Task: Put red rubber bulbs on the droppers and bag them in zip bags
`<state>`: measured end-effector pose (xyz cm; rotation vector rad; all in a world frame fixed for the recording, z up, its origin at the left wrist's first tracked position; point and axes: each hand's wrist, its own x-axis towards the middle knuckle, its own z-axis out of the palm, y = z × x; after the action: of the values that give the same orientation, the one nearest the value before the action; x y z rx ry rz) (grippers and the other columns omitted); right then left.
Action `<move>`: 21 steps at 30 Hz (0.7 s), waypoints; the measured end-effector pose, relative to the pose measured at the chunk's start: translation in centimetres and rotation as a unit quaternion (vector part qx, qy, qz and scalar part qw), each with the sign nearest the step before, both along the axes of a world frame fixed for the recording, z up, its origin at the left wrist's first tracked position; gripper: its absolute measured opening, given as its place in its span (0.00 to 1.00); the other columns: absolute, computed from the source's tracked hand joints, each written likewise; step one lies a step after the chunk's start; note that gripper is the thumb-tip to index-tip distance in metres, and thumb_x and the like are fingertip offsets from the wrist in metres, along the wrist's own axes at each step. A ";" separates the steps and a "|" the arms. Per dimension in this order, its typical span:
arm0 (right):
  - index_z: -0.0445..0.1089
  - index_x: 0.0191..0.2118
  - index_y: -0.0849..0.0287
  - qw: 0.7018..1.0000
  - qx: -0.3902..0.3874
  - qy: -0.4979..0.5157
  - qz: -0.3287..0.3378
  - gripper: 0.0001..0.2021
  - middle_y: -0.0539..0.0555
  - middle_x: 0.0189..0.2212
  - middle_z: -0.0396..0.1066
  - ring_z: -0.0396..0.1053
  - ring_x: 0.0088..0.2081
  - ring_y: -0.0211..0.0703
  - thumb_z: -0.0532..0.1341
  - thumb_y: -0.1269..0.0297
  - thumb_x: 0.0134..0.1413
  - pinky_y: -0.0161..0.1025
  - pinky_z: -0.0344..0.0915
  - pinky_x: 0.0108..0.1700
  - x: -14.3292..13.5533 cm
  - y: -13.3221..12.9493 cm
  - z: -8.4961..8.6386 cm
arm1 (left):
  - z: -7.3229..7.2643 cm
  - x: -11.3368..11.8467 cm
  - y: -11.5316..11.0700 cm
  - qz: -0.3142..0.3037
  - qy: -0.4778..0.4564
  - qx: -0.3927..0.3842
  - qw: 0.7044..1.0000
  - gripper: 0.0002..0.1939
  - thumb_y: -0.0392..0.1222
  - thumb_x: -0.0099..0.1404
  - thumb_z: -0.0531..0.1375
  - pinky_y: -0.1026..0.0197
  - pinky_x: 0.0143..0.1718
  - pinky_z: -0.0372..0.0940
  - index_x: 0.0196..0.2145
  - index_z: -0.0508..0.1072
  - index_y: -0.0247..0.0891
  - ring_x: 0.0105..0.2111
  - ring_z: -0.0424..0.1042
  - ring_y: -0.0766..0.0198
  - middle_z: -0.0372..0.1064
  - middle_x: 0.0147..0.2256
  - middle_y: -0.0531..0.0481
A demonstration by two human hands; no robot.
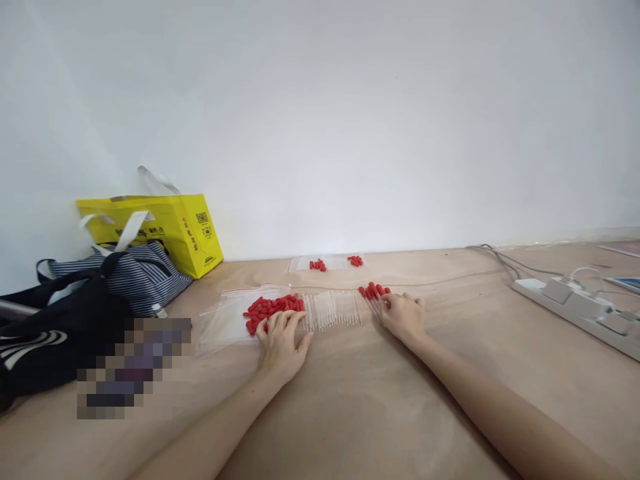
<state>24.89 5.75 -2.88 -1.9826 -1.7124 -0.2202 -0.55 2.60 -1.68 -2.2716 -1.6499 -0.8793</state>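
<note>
Yellow bag (187, 230), striped bag (153, 273) and black bag (70, 333) left; power strip (575, 312) right.

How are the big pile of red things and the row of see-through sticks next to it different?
Color: the red pile is bright red, but the row of sticks is pale and see-through.
Shape: the red pile's pieces are short and chunky, while the row's sticks are long and thin.
Layout: the red pile is jumbled, but the row's sticks lie side by side.
Same: both are made of many little pieces.
</note>
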 end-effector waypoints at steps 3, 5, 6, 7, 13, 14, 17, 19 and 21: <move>0.72 0.32 0.55 1.000 -0.002 -0.001 -0.009 0.12 0.55 0.26 0.72 0.63 0.35 0.48 0.51 0.62 0.53 0.43 0.45 0.37 0.5 0.0 0.1 | 0.0 -0.3 0.4 0.024 0.000 0.013 1.000 0.12 0.42 0.54 0.56 0.46 0.46 0.46 0.39 0.67 0.44 0.44 0.59 0.53 0.66 0.42 0.47; 0.72 0.31 0.55 1.000 -0.003 -0.002 -0.011 0.12 0.55 0.26 0.72 0.63 0.35 0.49 0.51 0.61 0.53 0.43 0.45 0.36 0.6 0.0 0.1 | 0.0 -0.6 0.8 0.046 -0.002 0.019 0.999 0.12 0.41 0.53 0.57 0.45 0.45 0.47 0.38 0.67 0.44 0.44 0.59 0.52 0.66 0.42 0.46; 0.72 0.31 0.55 1.000 -0.003 -0.003 -0.010 0.12 0.55 0.26 0.72 0.63 0.35 0.49 0.51 0.61 0.53 0.43 0.45 0.36 0.5 0.0 0.1 | 0.0 -0.8 1.0 0.057 -0.003 0.022 0.998 0.12 0.41 0.53 0.57 0.45 0.45 0.47 0.38 0.67 0.45 0.45 0.59 0.52 0.66 0.42 0.46; 0.72 0.31 0.55 1.000 -0.003 -0.004 -0.008 0.12 0.55 0.26 0.72 0.63 0.35 0.48 0.51 0.62 0.53 0.43 0.45 0.36 0.4 0.0 0.1 | -0.1 -0.9 1.1 0.067 -0.003 0.026 0.997 0.12 0.41 0.53 0.57 0.45 0.45 0.47 0.38 0.68 0.45 0.45 0.58 0.51 0.65 0.42 0.46; 0.70 0.32 0.56 1.000 -0.002 -0.007 0.005 0.10 0.54 0.27 0.72 0.64 0.35 0.48 0.52 0.63 0.52 0.43 0.44 0.37 -0.5 0.3 -0.1 | -0.3 -1.3 2.0 0.089 0.022 0.058 0.994 0.11 0.43 0.54 0.56 0.44 0.46 0.45 0.37 0.70 0.43 0.46 0.57 0.50 0.65 0.42 0.45; 0.70 0.32 0.56 1.000 -0.003 -0.008 0.006 0.10 0.54 0.26 0.72 0.64 0.35 0.48 0.52 0.63 0.52 0.43 0.44 0.38 -0.6 0.4 -0.1 | -0.2 -1.3 2.1 0.087 0.031 0.063 0.994 0.11 0.44 0.55 0.56 0.44 0.47 0.44 0.36 0.70 0.43 0.46 0.57 0.50 0.64 0.42 0.44; 0.70 0.31 0.56 1.000 -0.001 -0.008 0.003 0.10 0.54 0.25 0.72 0.65 0.34 0.48 0.53 0.60 0.52 0.44 0.44 0.38 -0.5 0.4 -0.2 | 0.3 -1.1 2.6 0.082 0.064 0.063 0.993 0.10 0.46 0.55 0.55 0.44 0.47 0.44 0.33 0.72 0.40 0.45 0.57 0.50 0.64 0.42 0.43; 0.69 0.31 0.57 1.000 0.008 -0.008 0.005 0.11 0.54 0.26 0.72 0.65 0.35 0.47 0.53 0.59 0.52 0.44 0.44 0.39 -0.7 0.2 0.0 | 0.7 -0.8 2.9 0.083 0.083 0.056 0.991 0.11 0.48 0.55 0.55 0.43 0.47 0.44 0.29 0.72 0.39 0.45 0.57 0.50 0.63 0.42 0.42; 0.69 0.29 0.57 1.000 0.012 -0.006 0.022 0.11 0.54 0.29 0.72 0.65 0.36 0.47 0.52 0.59 0.52 0.44 0.45 0.40 -1.3 -0.2 0.3 | 0.9 -0.7 3.2 0.084 0.096 0.054 0.990 0.12 0.49 0.55 0.55 0.43 0.47 0.44 0.26 0.71 0.39 0.45 0.57 0.50 0.63 0.42 0.42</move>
<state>23.61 5.60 -2.61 -1.9284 -1.7499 -0.2373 -1.22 5.83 -0.73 -2.0395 -1.6368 -0.6710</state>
